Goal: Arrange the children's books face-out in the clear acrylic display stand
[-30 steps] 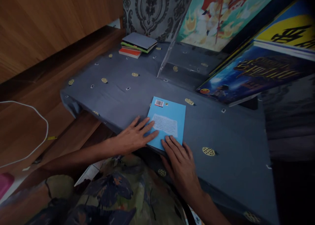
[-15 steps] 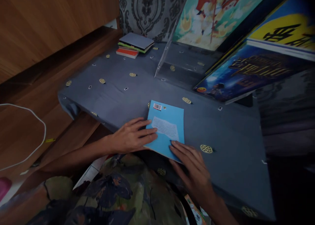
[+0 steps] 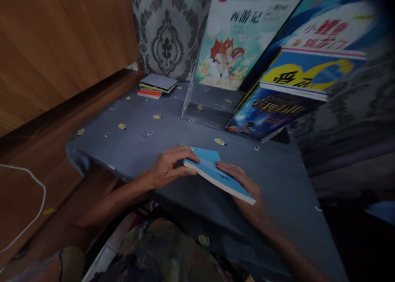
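Observation:
A thin light-blue book (image 3: 212,171) is tilted up off the grey patterned cloth (image 3: 135,138) that covers the table, its near edge raised. My left hand (image 3: 168,167) grips the book's left corner, fingers curled over the top. My right hand (image 3: 243,189) holds the book's right side, fingers lying on the cover and the palm partly hidden beneath it.
A small stack of books (image 3: 157,86) lies at the far left corner by the wall. Large picture books (image 3: 277,93) lean in a clear stand (image 3: 191,93) at the back right. A wooden panel (image 3: 55,47) rises on the left, with a white cable (image 3: 27,216) below.
The book lay flat under both hands; now both hands have lifted its near edge off the cloth. The camera has tilted upward, showing more of the leaning books.

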### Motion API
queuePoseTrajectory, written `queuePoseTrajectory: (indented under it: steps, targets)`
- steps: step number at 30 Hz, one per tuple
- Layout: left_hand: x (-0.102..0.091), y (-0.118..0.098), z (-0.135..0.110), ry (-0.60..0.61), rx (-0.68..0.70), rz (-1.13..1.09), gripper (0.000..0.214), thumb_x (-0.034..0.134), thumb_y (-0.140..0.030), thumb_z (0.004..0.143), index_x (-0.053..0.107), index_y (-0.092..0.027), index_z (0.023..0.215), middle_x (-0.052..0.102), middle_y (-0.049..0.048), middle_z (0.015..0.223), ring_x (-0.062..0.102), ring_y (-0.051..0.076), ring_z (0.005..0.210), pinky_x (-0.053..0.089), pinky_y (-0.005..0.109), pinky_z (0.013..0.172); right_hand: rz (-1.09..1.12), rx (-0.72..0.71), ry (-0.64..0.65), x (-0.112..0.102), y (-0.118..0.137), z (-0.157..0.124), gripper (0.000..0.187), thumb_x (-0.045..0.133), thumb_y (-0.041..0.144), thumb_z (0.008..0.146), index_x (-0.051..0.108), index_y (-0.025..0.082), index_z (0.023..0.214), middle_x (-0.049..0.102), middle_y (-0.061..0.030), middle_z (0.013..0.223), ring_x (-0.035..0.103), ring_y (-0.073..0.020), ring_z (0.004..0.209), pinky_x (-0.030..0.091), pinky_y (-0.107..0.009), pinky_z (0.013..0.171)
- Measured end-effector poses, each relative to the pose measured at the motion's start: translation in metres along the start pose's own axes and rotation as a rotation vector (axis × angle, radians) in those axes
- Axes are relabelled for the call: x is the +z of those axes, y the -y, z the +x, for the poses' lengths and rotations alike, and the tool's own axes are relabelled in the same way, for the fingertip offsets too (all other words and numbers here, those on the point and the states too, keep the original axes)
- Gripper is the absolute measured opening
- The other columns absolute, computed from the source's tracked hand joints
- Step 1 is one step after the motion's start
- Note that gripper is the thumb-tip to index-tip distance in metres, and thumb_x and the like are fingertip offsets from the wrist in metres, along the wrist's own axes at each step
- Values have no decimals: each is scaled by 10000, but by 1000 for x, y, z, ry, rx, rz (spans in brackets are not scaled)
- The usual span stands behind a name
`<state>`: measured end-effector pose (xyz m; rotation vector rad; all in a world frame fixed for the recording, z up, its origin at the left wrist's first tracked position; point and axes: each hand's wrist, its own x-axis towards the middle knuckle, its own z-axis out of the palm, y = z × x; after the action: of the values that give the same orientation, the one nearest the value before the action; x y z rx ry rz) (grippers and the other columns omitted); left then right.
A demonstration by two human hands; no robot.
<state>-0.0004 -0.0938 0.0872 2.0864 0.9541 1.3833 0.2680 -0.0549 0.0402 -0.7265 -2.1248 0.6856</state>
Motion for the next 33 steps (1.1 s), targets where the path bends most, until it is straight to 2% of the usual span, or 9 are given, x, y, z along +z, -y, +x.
queuePoseTrajectory:
  steps: [6, 10, 13, 16, 20, 23, 26, 29, 33]
  targets:
    - [6, 11, 46, -289, -177, -174, 563, 481, -682, 934, 637, -179, 736, 573, -5, 658, 535, 132, 655, 446, 257, 642, 98, 196, -170, 3, -10, 42, 296, 615, 446, 940, 750, 211, 1059, 772, -82, 1027, 720, -257, 962, 590, -456, 888]
    - [10, 26, 82, -436, -280, -392, 562, 574, -685, 881, 582, -176, 643, 545, -25, 588, 510, 104, 570, 396, 219, 530, 211, 266, -280, 0, -5, 66, 308, 673, 490, 869, 750, 206, 957, 766, -52, 867, 701, -221, 762, 606, -374, 668]
    - [12, 44, 102, -448, -388, -601, 522, 647, -672, 835, 655, -157, 752, 663, 10, 662, 644, 150, 669, 499, 239, 611, 358, 330, -253, -3, -2, 76, 350, 682, 478, 857, 703, 196, 1063, 750, -45, 848, 627, -149, 600, 496, -247, 458]
    - [16, 72, 111, -480, -515, -719, 453, 756, -585, 769, 678, -143, 835, 729, 43, 744, 711, 201, 788, 558, 292, 738, 498, 441, -225, -2, -9, 82, 448, 709, 474, 830, 613, 204, 1175, 717, -12, 770, 533, -99, 474, 365, -187, 357]
    - [23, 113, 111, -481, -707, -699, 311, 795, -410, 727, 642, -166, 843, 702, 0, 712, 682, 165, 702, 545, 263, 691, 585, 556, -212, 7, -37, 88, 467, 746, 492, 767, 594, 202, 1100, 645, 41, 645, 447, -72, 390, 313, -176, 330]
    - [23, 137, 105, -384, -761, -566, 282, 753, -359, 722, 623, -173, 889, 682, -2, 735, 654, 165, 671, 535, 275, 663, 570, 598, -196, 12, -58, 93, 418, 737, 493, 762, 602, 194, 1021, 627, 47, 601, 427, -75, 369, 329, -193, 336]
    - [17, 152, 96, -229, -625, -177, 283, 681, -340, 761, 635, -172, 984, 703, 53, 867, 679, 233, 838, 557, 376, 803, 333, 642, -152, 11, -67, 95, 275, 679, 415, 835, 622, 186, 976, 680, 5, 651, 557, -135, 455, 432, -242, 423]
    - [11, 158, 85, -146, -411, 262, 333, 616, -290, 804, 644, -175, 1116, 685, 119, 1138, 609, 299, 1149, 452, 496, 1060, -163, 611, -90, 5, -64, 92, 195, 616, 317, 910, 665, 177, 1037, 751, -57, 803, 695, -222, 721, 530, -318, 653]
    - [14, 157, 71, 23, -261, 577, 454, 487, -322, 924, 561, -141, 1334, 560, 182, 1430, 438, 329, 1409, 341, 552, 1168, -686, 464, -16, 1, -56, 88, 339, 506, 315, 982, 641, 165, 1255, 722, -156, 1204, 645, -301, 1131, 515, -408, 914]
